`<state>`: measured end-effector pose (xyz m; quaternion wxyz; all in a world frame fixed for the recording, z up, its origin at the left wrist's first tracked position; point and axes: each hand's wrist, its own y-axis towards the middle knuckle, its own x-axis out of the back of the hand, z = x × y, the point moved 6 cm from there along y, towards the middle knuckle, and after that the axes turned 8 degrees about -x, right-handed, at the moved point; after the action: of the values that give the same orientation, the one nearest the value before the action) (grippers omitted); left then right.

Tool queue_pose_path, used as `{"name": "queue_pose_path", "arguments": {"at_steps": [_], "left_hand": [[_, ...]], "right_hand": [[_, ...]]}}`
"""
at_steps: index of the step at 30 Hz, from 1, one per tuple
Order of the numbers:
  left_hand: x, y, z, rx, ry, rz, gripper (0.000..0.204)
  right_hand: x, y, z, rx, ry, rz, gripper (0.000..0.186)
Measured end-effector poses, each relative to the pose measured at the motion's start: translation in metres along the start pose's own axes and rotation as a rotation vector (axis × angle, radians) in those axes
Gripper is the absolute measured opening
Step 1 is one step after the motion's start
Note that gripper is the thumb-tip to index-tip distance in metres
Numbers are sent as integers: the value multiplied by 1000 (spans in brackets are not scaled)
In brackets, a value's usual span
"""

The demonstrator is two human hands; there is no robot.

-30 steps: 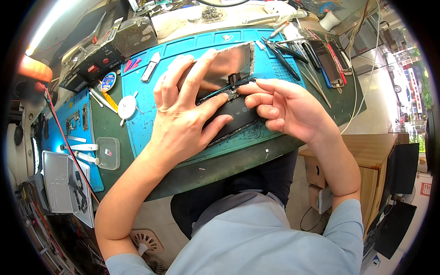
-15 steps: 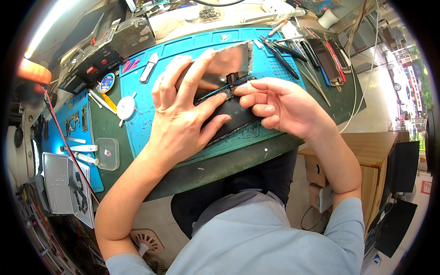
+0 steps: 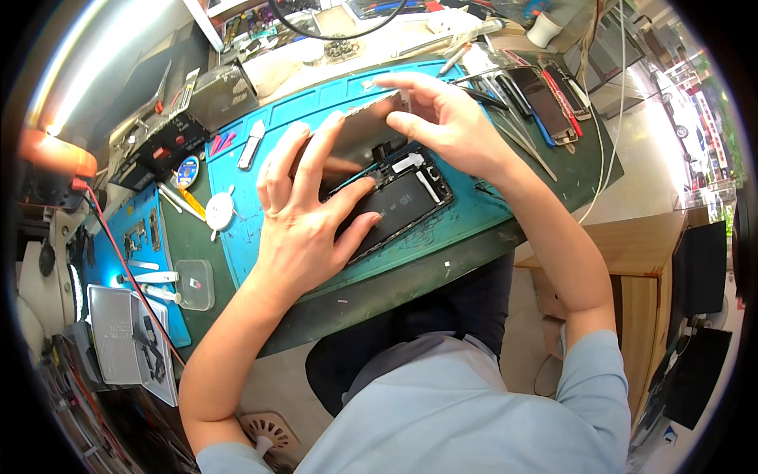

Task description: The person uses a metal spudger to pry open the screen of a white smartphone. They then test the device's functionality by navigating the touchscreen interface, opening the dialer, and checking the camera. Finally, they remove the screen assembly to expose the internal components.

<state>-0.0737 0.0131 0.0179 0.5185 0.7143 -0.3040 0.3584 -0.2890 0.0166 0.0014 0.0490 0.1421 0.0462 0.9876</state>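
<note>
An opened phone lies on the blue work mat. Its body [image 3: 405,199] faces up and shows a black battery and small inner parts. The display panel [image 3: 365,130] stands tilted up along the body's far edge, with a dark flex cable between them. My left hand [image 3: 296,209] grips the phone's left end; its thumb and index finger rest on the body, and the other fingers are raised against the panel. With thumb and fingers around the panel's upper right corner, my right hand [image 3: 454,126] holds it; the fingertips behind it are partly hidden.
Right of the mat [image 3: 237,261] lie tweezers [image 3: 525,146], pliers and phone parts [image 3: 541,103]. To the left are a white round container [image 3: 219,210], a clear plastic box [image 3: 195,284], a syringe [image 3: 160,293] and an open grey case [image 3: 114,332]. A black power unit [image 3: 162,146] stands at the back left.
My right hand has moved up from the flex cable area to the panel's upper right corner. More of the phone body now shows. My left hand stays on the phone.
</note>
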Motion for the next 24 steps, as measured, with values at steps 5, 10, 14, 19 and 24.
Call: {"name": "queue_pose_path", "arguments": {"at_steps": [5, 10, 14, 19, 24], "left_hand": [[11, 1, 2, -9, 98, -127, 61], [29, -16, 39, 269, -270, -528, 80], [22, -26, 54, 575, -1114, -711, 55], [21, -41, 63, 683, -1283, -807, 21], [24, -37, 59, 729, -1231, -628, 25]], "right_hand": [[5, 15, 6, -19, 209, 49, 27], [5, 5, 33, -254, 413, -3, 32], [-43, 7, 29, -426, 749, -4, 27], [-73, 18, 33, -407, 559, 166, 32], [-69, 18, 33, -246, 247, 109, 27]]}}
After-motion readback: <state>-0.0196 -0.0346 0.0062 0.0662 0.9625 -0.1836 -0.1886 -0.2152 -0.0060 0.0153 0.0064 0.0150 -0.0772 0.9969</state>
